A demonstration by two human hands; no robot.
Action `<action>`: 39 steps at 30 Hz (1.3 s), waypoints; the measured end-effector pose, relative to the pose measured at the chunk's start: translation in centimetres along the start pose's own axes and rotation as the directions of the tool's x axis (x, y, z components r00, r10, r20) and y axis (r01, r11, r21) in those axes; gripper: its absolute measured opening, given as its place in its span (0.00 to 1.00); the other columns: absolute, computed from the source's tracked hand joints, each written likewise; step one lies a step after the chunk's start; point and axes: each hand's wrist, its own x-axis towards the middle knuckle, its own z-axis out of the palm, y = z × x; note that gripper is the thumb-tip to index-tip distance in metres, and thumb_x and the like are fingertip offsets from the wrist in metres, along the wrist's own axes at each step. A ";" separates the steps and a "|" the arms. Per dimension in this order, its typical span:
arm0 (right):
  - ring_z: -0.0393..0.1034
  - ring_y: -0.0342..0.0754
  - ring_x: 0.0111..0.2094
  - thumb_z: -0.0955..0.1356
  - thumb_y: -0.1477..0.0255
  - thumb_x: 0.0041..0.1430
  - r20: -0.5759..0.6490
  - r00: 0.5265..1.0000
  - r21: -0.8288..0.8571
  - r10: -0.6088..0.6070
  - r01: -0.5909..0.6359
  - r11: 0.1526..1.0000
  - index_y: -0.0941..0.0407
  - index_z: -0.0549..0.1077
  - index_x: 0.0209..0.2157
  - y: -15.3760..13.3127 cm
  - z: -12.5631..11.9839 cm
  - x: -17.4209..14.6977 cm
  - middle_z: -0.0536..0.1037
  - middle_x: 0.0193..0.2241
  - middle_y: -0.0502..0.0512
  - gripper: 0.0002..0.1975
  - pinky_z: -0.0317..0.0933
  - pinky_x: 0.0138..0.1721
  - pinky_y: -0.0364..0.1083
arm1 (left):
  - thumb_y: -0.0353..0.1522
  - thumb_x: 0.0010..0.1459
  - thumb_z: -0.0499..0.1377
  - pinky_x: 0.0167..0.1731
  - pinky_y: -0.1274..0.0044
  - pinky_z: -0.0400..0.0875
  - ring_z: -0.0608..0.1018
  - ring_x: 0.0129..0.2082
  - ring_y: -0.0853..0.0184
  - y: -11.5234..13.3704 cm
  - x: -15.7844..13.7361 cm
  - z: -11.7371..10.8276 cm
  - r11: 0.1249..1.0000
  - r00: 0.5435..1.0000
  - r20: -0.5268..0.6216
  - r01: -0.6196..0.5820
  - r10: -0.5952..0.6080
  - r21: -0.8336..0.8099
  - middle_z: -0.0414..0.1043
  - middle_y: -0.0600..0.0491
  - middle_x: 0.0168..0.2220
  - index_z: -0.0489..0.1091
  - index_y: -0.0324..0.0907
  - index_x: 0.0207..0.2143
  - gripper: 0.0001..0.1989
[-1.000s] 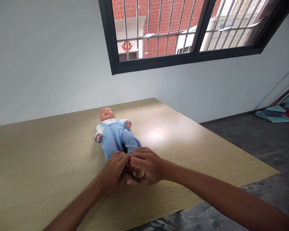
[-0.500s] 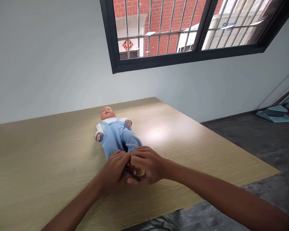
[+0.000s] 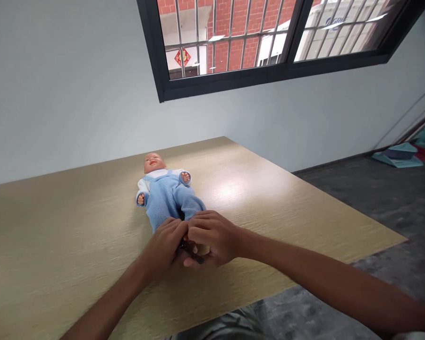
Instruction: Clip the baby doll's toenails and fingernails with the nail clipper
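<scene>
A baby doll [image 3: 166,193] in blue fleece overalls and a white top lies on its back on the table, its head towards the wall and its legs towards me. Both hands meet at the doll's feet. My left hand [image 3: 168,243] is closed, fingers curled over a small dark strip-like thing [image 3: 194,253] at the end of the leg. From the other side my right hand [image 3: 212,238] pinches at the same dark thing, thumb below and fingers bent over. The doll's feet are mostly hidden behind my hands, and the dark thing's full shape does not show.
The wooden table [image 3: 74,226] stands against a pale wall, its right edge [image 3: 340,198] slanting towards me. A barred window [image 3: 226,47] is above. Teal and red items [image 3: 398,155] lie on the dark floor at the far right.
The whole view has shifted slightly, so everything sits a little higher and further left. My hands keep nearly the same hold at the doll's feet.
</scene>
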 end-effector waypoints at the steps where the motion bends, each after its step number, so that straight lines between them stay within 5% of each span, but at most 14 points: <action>1: 0.62 0.46 0.25 0.62 0.56 0.69 0.001 1.000 -0.001 0.001 -0.001 1.000 0.55 0.62 0.28 0.0 0.0 0.0 0.69 0.23 0.50 0.20 0.57 0.30 0.45 | 0.33 0.58 0.53 0.36 0.72 0.55 0.66 0.32 0.64 0.0 0.0 0.0 1.000 1.000 -0.002 -0.005 0.005 -0.001 0.66 0.52 0.32 0.61 0.39 0.33 0.06; 19: 0.62 0.44 0.26 0.65 0.59 0.68 -0.008 1.000 -0.044 -0.012 0.012 0.999 0.54 0.60 0.27 0.0 -0.3 0.0 0.68 0.23 0.48 0.19 0.57 0.29 0.45 | 0.30 0.54 0.52 0.37 0.70 0.58 0.67 0.34 0.61 0.0 0.3 -0.3 1.000 1.000 0.028 -0.002 0.002 0.017 0.66 0.51 0.33 0.58 0.40 0.34 0.05; 31: 0.64 0.44 0.28 0.69 0.61 0.64 0.037 0.999 -0.047 0.007 -0.005 0.999 0.55 0.61 0.28 -0.1 -0.7 -0.1 0.71 0.26 0.48 0.17 0.56 0.30 0.44 | 0.33 0.62 0.52 0.38 0.69 0.59 0.69 0.37 0.60 -0.3 0.2 -0.3 0.998 0.998 0.040 -0.040 0.038 0.043 0.66 0.51 0.34 0.60 0.41 0.37 0.05; 39: 0.65 0.44 0.28 0.68 0.60 0.64 0.064 0.998 -0.075 -0.006 0.010 0.997 0.55 0.60 0.28 -0.1 -0.6 -0.1 0.70 0.25 0.48 0.18 0.56 0.31 0.44 | 0.29 0.56 0.52 0.38 0.69 0.59 0.69 0.36 0.60 -0.3 0.2 -0.3 0.999 0.999 0.048 -0.011 0.008 0.054 0.67 0.50 0.34 0.59 0.40 0.36 0.05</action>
